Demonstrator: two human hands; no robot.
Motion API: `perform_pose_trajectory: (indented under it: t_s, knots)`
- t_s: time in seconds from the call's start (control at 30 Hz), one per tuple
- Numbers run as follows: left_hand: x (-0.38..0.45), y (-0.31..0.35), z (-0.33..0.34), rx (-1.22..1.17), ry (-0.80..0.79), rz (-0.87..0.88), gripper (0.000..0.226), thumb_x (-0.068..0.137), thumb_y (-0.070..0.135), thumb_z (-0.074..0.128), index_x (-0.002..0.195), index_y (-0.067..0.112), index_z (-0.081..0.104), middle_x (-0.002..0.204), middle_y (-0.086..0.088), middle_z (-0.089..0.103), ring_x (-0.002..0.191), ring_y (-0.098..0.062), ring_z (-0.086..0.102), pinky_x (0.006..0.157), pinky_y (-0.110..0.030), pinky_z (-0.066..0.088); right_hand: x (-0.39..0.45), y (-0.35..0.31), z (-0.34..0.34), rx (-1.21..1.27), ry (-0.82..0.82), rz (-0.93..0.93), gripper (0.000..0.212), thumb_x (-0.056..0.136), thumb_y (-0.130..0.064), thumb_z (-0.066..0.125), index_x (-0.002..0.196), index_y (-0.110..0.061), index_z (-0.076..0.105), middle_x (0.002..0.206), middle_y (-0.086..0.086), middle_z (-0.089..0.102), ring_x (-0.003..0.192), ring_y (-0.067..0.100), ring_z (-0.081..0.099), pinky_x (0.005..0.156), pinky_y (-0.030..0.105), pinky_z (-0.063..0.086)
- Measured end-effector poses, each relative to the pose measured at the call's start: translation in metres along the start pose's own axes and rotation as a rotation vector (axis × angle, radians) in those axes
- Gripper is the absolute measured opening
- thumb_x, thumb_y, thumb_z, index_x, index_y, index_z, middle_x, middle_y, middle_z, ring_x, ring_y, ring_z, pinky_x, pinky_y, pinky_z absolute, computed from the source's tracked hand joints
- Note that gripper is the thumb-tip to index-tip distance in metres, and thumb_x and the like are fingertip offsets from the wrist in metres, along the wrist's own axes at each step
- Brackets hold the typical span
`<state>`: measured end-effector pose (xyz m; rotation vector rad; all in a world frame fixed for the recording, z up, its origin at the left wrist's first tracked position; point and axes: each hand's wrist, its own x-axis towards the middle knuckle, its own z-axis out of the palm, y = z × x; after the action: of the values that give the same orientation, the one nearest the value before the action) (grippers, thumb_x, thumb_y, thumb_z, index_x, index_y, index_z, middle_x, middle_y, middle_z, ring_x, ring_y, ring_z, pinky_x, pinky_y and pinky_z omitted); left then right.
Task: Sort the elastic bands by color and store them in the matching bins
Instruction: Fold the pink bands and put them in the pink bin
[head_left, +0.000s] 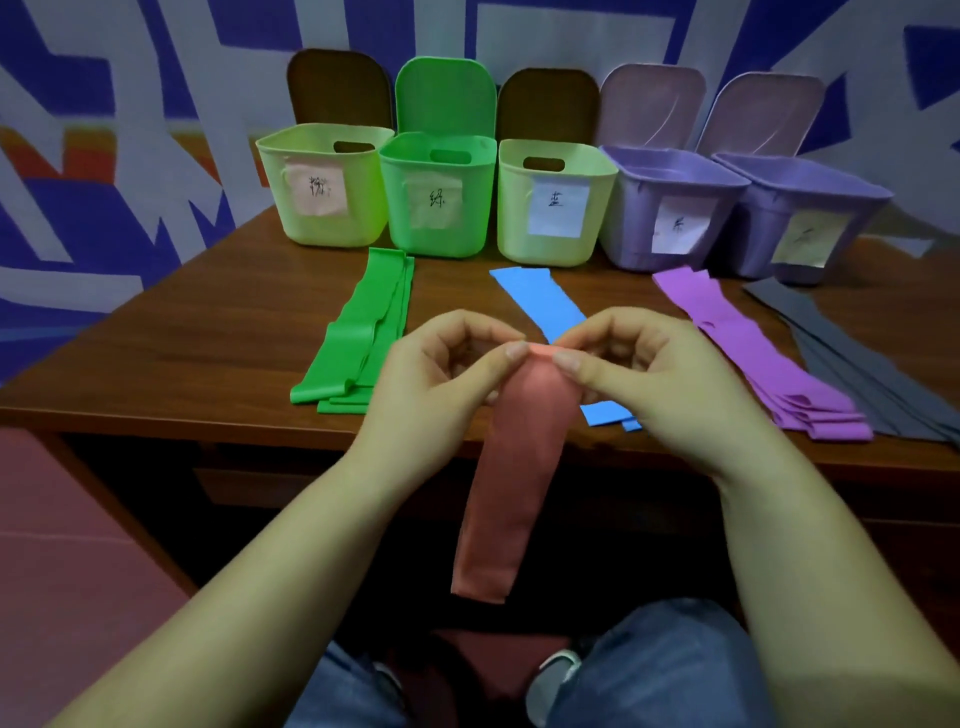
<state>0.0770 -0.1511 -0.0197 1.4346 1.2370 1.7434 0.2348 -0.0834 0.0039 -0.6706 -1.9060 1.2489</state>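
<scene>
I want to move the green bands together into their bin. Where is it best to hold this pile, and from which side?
Grip the green bands at the near end, which lies at the table edge, coming from the front. There the folded ends are stacked together, so one pinch probably catches all layers. Both hands, left hand and right hand, now hold the pink band.

The room is dim, with a cool bluish cast over everything. Soft, even light leaves only faint shadows under the curled fingers (613, 332). Beyond the fingertips the bin labels (558, 207) read slightly soft. No glare anywhere. Wide-angle bending curves the table edge (171, 415) and stretches the forearms near the lower corners.
</scene>
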Motion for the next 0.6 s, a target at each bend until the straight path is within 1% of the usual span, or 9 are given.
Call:
perform_pose_trajectory:
  t_s: [0.07, 0.13, 0.2, 0.27, 0.3, 0.37, 0.43, 0.53, 0.6]
  knots:
    - [-0.006, -0.002, -0.002, -0.020, -0.009, -0.012, 0.002, 0.078, 0.017, 0.065, 0.080, 0.017, 0.065, 0.068, 0.011, 0.067, 0.065, -0.001, 0.059, 0.060, -0.016, 0.051, -0.005, 0.008, 0.003, -0.021, 0.023, -0.047, 0.011, 0.077, -0.016, 0.073, 0.072, -0.024, 0.070, 0.071, 0.000, 0.066, 0.070, 0.012, 0.059, 0.067, 0.025, 0.049]
    - [-0.012, -0.005, -0.006, -0.026, -0.008, -0.025, 0.008, 0.073, 0.021, 0.066, 0.080, 0.016, 0.065, 0.067, 0.011, 0.067, 0.064, -0.002, 0.060, 0.060, -0.016, 0.052, -0.009, 0.014, 0.009, -0.064, 0.028, -0.084, 0.011, 0.077, -0.018, 0.073, 0.074, -0.028, 0.070, 0.075, 0.003, 0.068, 0.071, 0.010, 0.060, 0.070, 0.027, 0.048]
    - [-0.019, -0.008, -0.012, -0.059, -0.010, -0.042, 0.004, 0.075, 0.017, 0.070, 0.078, 0.018, 0.067, 0.068, 0.008, 0.068, 0.063, -0.003, 0.062, 0.060, -0.016, 0.053, -0.013, 0.017, 0.014, -0.090, 0.032, -0.105, 0.006, 0.077, -0.020, 0.069, 0.076, -0.026, 0.069, 0.079, 0.005, 0.069, 0.071, 0.015, 0.061, 0.070, 0.029, 0.050]
    - [-0.024, -0.010, -0.015, -0.083, -0.008, -0.062, 0.008, 0.076, 0.012, 0.071, 0.076, 0.020, 0.068, 0.068, 0.006, 0.069, 0.063, -0.004, 0.063, 0.060, -0.018, 0.054, -0.017, 0.018, 0.018, -0.123, 0.027, -0.120, 0.005, 0.078, -0.019, 0.068, 0.078, -0.024, 0.067, 0.080, 0.004, 0.068, 0.074, 0.022, 0.062, 0.070, 0.032, 0.050]
    - [-0.026, -0.012, -0.017, -0.086, -0.009, -0.072, 0.008, 0.075, 0.011, 0.071, 0.077, 0.018, 0.068, 0.069, 0.006, 0.069, 0.062, -0.004, 0.063, 0.059, -0.017, 0.054, -0.018, 0.019, 0.021, -0.132, 0.024, -0.125, 0.004, 0.079, -0.019, 0.068, 0.079, -0.023, 0.067, 0.080, 0.003, 0.068, 0.074, 0.021, 0.063, 0.070, 0.030, 0.050]
    - [-0.027, -0.014, -0.018, -0.086, -0.008, -0.098, 0.011, 0.075, 0.009, 0.072, 0.081, 0.016, 0.065, 0.069, 0.007, 0.069, 0.062, -0.003, 0.063, 0.058, -0.017, 0.053, -0.020, 0.021, 0.024, -0.144, 0.029, -0.135, 0.005, 0.079, -0.017, 0.068, 0.078, -0.023, 0.066, 0.080, 0.000, 0.067, 0.073, 0.015, 0.063, 0.068, 0.023, 0.049]
    - [-0.026, -0.016, -0.019, -0.109, -0.010, -0.122, 0.017, 0.074, 0.008, 0.071, 0.085, 0.019, 0.065, 0.071, 0.005, 0.068, 0.065, -0.004, 0.063, 0.058, -0.018, 0.053, -0.020, 0.022, 0.027, -0.170, 0.045, -0.144, 0.007, 0.079, -0.016, 0.067, 0.078, -0.023, 0.066, 0.080, -0.003, 0.067, 0.071, 0.010, 0.062, 0.066, 0.016, 0.047]
    - [-0.026, -0.016, -0.020, -0.111, -0.025, -0.134, 0.017, 0.071, 0.016, 0.075, 0.084, 0.025, 0.068, 0.074, 0.004, 0.067, 0.070, -0.008, 0.063, 0.060, -0.020, 0.053, -0.021, 0.022, 0.029, -0.197, 0.065, -0.155, 0.009, 0.081, -0.014, 0.068, 0.079, -0.023, 0.066, 0.080, -0.006, 0.067, 0.072, 0.006, 0.063, 0.066, 0.012, 0.046]
    - [-0.025, -0.014, -0.016, -0.061, -0.022, -0.115, 0.016, 0.071, 0.016, 0.079, 0.081, 0.022, 0.068, 0.072, 0.006, 0.067, 0.066, -0.006, 0.062, 0.060, -0.019, 0.052, -0.021, 0.021, 0.029, -0.218, 0.079, -0.169, 0.011, 0.082, -0.012, 0.068, 0.079, -0.023, 0.066, 0.081, -0.006, 0.068, 0.073, 0.006, 0.063, 0.067, 0.011, 0.046]
